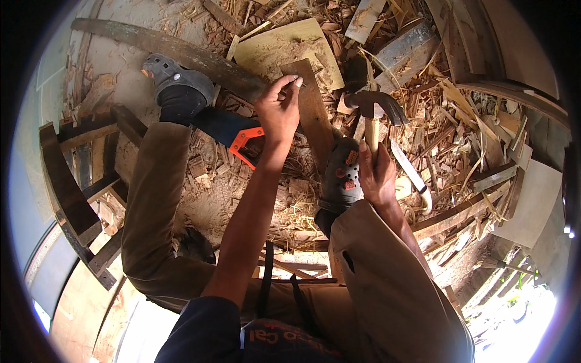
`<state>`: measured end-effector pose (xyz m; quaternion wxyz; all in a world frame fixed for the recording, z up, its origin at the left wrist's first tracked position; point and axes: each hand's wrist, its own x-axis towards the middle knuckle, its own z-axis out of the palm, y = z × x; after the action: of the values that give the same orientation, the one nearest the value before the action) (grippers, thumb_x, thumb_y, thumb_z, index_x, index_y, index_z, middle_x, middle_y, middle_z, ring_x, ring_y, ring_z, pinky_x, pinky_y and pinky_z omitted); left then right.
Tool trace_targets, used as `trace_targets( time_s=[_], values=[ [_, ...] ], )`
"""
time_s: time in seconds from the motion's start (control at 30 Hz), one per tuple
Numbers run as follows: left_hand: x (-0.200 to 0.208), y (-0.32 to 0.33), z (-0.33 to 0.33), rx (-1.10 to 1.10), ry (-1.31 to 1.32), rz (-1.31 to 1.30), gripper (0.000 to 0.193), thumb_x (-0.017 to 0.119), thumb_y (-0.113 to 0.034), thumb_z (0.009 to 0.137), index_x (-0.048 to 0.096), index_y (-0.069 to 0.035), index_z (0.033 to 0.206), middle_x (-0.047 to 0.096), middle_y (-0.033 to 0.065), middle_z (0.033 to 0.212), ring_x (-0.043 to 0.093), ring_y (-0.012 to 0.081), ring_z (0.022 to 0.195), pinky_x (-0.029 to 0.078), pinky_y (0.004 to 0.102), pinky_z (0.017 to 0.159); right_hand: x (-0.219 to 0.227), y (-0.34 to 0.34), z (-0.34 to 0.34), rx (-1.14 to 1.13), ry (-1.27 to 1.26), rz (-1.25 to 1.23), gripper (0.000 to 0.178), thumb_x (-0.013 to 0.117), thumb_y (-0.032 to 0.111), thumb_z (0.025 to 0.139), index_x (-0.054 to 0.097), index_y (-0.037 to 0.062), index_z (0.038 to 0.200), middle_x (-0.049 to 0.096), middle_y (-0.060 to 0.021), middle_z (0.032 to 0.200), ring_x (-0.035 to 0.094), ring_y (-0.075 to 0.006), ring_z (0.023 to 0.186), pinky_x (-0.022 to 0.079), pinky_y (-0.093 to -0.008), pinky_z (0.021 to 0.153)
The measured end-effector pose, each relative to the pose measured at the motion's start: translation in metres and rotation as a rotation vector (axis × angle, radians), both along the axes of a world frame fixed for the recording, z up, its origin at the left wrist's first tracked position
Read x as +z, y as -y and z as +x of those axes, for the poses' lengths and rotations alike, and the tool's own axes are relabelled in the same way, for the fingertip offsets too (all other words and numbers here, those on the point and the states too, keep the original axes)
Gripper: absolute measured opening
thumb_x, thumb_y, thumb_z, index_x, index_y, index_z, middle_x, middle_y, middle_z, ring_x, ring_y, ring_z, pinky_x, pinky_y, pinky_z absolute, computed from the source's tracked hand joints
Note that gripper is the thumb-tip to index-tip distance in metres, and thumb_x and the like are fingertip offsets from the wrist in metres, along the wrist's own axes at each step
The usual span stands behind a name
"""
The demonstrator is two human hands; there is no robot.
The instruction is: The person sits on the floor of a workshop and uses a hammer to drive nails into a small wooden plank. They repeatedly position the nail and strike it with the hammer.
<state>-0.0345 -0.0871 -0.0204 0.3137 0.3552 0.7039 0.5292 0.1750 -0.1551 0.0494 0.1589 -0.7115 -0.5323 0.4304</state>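
My left hand is closed in a pinch over the far end of a narrow brown plank. Whatever lies between its thumb and finger is too small to make out. In my right hand is a claw hammer, gripped by its light wooden handle, with the dark head up beside the plank. My right foot, in a grey clog, is at the plank's near end. Left of my left wrist lies a handsaw with an orange-edged handle.
A long weathered beam runs past my left clog. A pale board lies behind the plank. A knife-like tool with a pale curved handle rests right of the hammer. Wood chips cover the ground; a wooden frame stands left.
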Motion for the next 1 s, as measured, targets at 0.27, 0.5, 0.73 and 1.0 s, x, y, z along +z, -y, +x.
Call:
trace_targets(
  time_s=[0.27,0.5,0.73,1.0],
  values=[
    [-0.023,-0.001,-0.005,-0.079,-0.457,0.282,0.011,0.072,-0.008,0.088,0.071,-0.006,0.098,0.068,0.0081,0.085,0.061,0.0193,0.069,0.049,0.0327,0.063,0.019,-0.008,-0.013,0.092,-0.039,0.07,0.034,0.057,0.029,0.101,0.052,-0.0036,0.092,0.059,-0.0192,0.062,0.061,-0.0368,0.052,0.045,-0.0448,0.049],
    [-0.016,0.0,-0.015,-0.224,-0.499,0.311,0.012,0.069,-0.003,0.086,0.066,-0.005,0.098,0.067,0.0117,0.09,0.063,0.0334,0.084,0.05,0.0426,0.075,0.045,-0.024,-0.035,0.199,-0.077,0.085,0.028,0.06,0.023,0.099,0.048,-0.0032,0.096,0.058,-0.0208,0.06,0.063,-0.0394,0.051,0.044,-0.0447,0.045],
    [-0.014,0.0,-0.015,-0.288,-0.584,0.35,0.011,0.066,-0.002,0.087,0.064,-0.005,0.097,0.067,0.0099,0.094,0.064,0.0326,0.086,0.051,0.0419,0.077,0.042,-0.02,-0.032,0.177,-0.122,0.031,0.028,0.06,0.022,0.099,0.048,-0.0027,0.093,0.059,-0.0204,0.059,0.065,-0.0365,0.052,0.046,-0.0429,0.045],
    [-0.013,-0.008,-0.017,-0.394,-0.653,0.406,0.013,0.066,0.0,0.086,0.064,-0.006,0.097,0.068,0.0099,0.096,0.064,0.0322,0.089,0.053,0.0425,0.078,0.037,-0.016,-0.024,0.22,-0.042,0.113,0.028,0.06,0.021,0.099,0.048,-0.0032,0.095,0.06,-0.022,0.06,0.067,-0.0397,0.057,0.046,-0.0451,0.046]
  ],
)
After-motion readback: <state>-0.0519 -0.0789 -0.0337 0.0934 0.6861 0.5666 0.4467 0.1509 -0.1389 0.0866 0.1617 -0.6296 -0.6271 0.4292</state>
